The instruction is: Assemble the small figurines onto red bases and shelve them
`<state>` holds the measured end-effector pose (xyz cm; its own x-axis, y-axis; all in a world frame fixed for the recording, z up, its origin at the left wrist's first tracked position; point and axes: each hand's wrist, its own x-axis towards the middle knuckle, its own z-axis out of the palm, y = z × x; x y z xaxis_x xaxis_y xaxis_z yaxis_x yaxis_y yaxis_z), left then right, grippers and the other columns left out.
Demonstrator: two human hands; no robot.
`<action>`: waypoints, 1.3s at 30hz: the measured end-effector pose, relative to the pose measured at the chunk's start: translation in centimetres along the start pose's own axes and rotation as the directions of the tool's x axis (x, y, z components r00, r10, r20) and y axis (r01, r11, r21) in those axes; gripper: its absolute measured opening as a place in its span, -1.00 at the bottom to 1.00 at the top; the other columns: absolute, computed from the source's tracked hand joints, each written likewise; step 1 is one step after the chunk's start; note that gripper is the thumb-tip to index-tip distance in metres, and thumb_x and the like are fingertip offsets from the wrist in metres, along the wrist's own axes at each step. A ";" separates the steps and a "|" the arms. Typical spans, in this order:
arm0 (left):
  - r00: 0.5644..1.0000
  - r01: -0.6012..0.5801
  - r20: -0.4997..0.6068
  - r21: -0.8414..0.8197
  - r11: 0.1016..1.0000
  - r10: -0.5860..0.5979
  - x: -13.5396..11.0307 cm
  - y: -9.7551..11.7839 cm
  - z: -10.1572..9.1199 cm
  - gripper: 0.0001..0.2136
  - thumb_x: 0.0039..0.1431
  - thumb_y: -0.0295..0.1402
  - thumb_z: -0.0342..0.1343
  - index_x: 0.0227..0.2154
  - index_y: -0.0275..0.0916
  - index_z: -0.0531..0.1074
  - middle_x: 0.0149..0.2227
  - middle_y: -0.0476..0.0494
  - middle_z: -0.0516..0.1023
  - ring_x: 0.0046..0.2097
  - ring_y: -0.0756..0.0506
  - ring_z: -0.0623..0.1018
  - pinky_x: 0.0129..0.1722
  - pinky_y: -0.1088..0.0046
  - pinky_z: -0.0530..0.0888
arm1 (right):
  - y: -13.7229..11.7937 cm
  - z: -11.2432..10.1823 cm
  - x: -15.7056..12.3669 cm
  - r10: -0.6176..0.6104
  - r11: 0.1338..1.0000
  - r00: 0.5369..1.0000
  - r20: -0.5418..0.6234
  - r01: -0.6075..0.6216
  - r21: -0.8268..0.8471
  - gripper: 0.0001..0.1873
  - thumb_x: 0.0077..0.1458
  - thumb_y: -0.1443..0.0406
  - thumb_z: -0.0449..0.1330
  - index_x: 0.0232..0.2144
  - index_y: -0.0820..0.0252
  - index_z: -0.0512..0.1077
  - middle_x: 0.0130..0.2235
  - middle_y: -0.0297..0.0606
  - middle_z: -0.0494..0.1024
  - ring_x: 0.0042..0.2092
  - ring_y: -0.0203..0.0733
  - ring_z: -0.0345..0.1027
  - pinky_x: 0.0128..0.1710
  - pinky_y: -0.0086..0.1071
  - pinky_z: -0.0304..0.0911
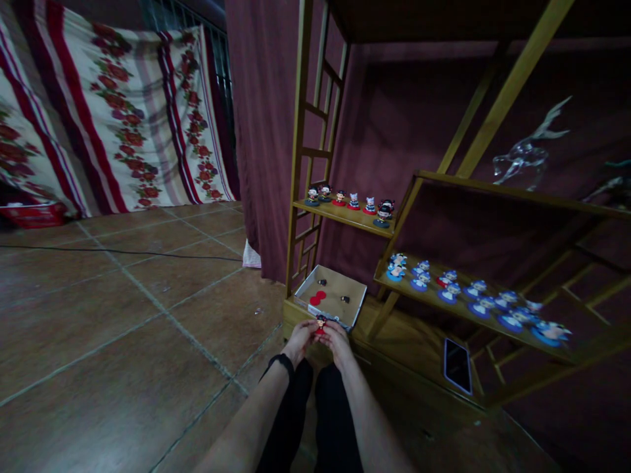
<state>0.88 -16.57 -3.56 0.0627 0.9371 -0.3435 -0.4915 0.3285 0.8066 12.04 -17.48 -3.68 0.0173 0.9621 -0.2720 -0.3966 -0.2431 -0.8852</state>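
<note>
Between my two hands, in front of my knees, is a small figurine (321, 322) with dark hair and a red base. My left hand (302, 338) grips it from the left, a dark band round the wrist. From the other side my right hand (337, 339) has its fingers closed on the same figurine. Just beyond my hands lies a shallow cardboard box (332, 303). Inside it are red discs (318, 298) and two small dark figurine pieces, one at the back (322, 282) and one at the right (346, 299).
A wooden shelf unit (345, 218) holds several figurines on its upper left board. More blue-based figurines (449, 293) line the lower right board. A tablet or phone (458, 365) lies on the bottom board. Higher up stands a clear deer ornament (530, 151). A cable (123, 251) crosses the tiled floor.
</note>
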 end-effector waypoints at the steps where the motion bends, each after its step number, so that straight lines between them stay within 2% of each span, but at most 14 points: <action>1: 1.000 0.002 -0.001 -0.004 1.000 -0.002 0.1 0.0 0.0 -0.87 -0.12 -0.46 0.22 -0.46 -0.35 0.42 -0.56 -0.10 0.49 -0.58 0.06 0.46 -0.56 0.60 0.36 | -0.1 0.0 0.0 0.001 1.000 1.000 -0.009 -0.001 0.000 -0.64 -0.30 0.20 0.27 -0.34 0.20 0.42 -0.49 -0.30 0.54 -0.45 -0.24 0.43 -0.47 -0.44 0.27; 4: 1.000 0.020 0.016 -0.009 1.000 -0.019 0.1 0.1 0.1 -0.86 -0.13 -0.49 0.21 -0.43 -0.35 0.43 -0.56 -0.11 0.50 -0.58 0.05 0.46 -0.56 0.60 0.37 | -0.3 0.3 -0.2 0.001 1.000 0.999 -0.048 -0.001 -0.002 -0.66 -0.30 0.21 0.27 -0.37 0.19 0.41 -0.53 -0.33 0.52 -0.48 -0.26 0.41 -0.49 -0.44 0.26; 8: 0.995 0.035 0.089 -0.011 0.999 -0.034 0.1 0.2 0.3 -0.79 -0.19 -0.57 0.22 -0.38 -0.36 0.45 -0.54 -0.12 0.52 -0.56 0.05 0.47 -0.54 0.61 0.38 | -0.6 0.5 -0.3 0.002 1.000 0.996 -0.090 -0.001 0.014 -0.70 -0.31 0.23 0.27 -0.42 0.19 0.40 -0.54 -0.35 0.51 -0.53 -0.31 0.37 -0.49 -0.45 0.25; 12: 0.991 0.029 0.135 -0.008 1.000 -0.027 0.0 0.3 0.4 -0.72 -0.25 -0.61 0.24 -0.35 -0.35 0.47 -0.48 -0.13 0.54 -0.53 0.05 0.48 -0.51 0.60 0.39 | -0.8 0.4 -0.4 -0.004 1.000 0.998 -0.069 0.005 0.018 -0.70 -0.30 0.23 0.26 -0.40 0.20 0.41 -0.48 -0.33 0.53 -0.51 -0.33 0.38 -0.48 -0.46 0.26; 18: 0.995 0.015 0.096 -0.014 1.000 -0.013 -0.5 0.6 0.7 -0.75 -0.20 -0.59 0.21 -0.35 -0.34 0.47 -0.50 -0.10 0.53 -0.57 0.07 0.44 -0.53 0.59 0.37 | -1.1 0.1 -0.6 -0.023 1.000 0.999 -0.027 0.023 0.016 -0.62 -0.33 0.26 0.29 -0.32 0.17 0.43 -0.41 -0.33 0.54 -0.47 -0.31 0.40 -0.47 -0.47 0.27; 26: 1.000 0.006 0.006 -0.011 1.000 -0.006 -0.7 0.6 0.9 -0.88 -0.17 -0.62 0.18 -0.52 -0.33 0.41 -0.58 -0.04 0.47 -0.58 0.08 0.43 -0.54 0.62 0.35 | -1.3 0.0 -0.9 -0.011 1.000 1.000 -0.023 0.011 0.005 -0.53 -0.31 0.28 0.26 -0.21 0.15 0.43 -0.38 -0.32 0.56 -0.42 -0.27 0.42 -0.41 -0.43 0.29; 32: 1.000 -0.005 0.007 -0.027 1.000 0.005 -0.3 0.3 0.6 -0.91 -0.15 -0.61 0.16 -0.55 -0.33 0.40 -0.63 -0.02 0.44 -0.61 0.09 0.40 -0.59 0.63 0.32 | -1.8 0.0 -1.6 -0.016 1.000 0.998 0.053 0.015 0.023 -0.57 -0.23 0.25 0.23 -0.20 0.13 0.44 -0.41 -0.34 0.55 -0.42 -0.32 0.41 -0.39 -0.47 0.27; 39: 1.000 0.001 -0.011 0.003 1.000 -0.001 -0.2 0.4 0.5 -0.91 -0.13 -0.63 0.14 -0.56 -0.34 0.41 -0.63 -0.04 0.44 -0.59 0.07 0.42 -0.57 0.61 0.33 | -2.0 0.1 -1.7 -0.037 0.999 0.996 0.075 0.038 -0.013 -0.58 -0.25 0.29 0.23 -0.21 0.10 0.45 -0.26 -0.32 0.55 -0.41 -0.32 0.40 -0.38 -0.46 0.26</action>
<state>1.10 -16.57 -2.97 0.0540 0.9353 -0.3498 -0.4888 0.3302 0.8075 12.73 -18.67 -1.46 -0.0371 0.9770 -0.2101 -0.3836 -0.2081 -0.8997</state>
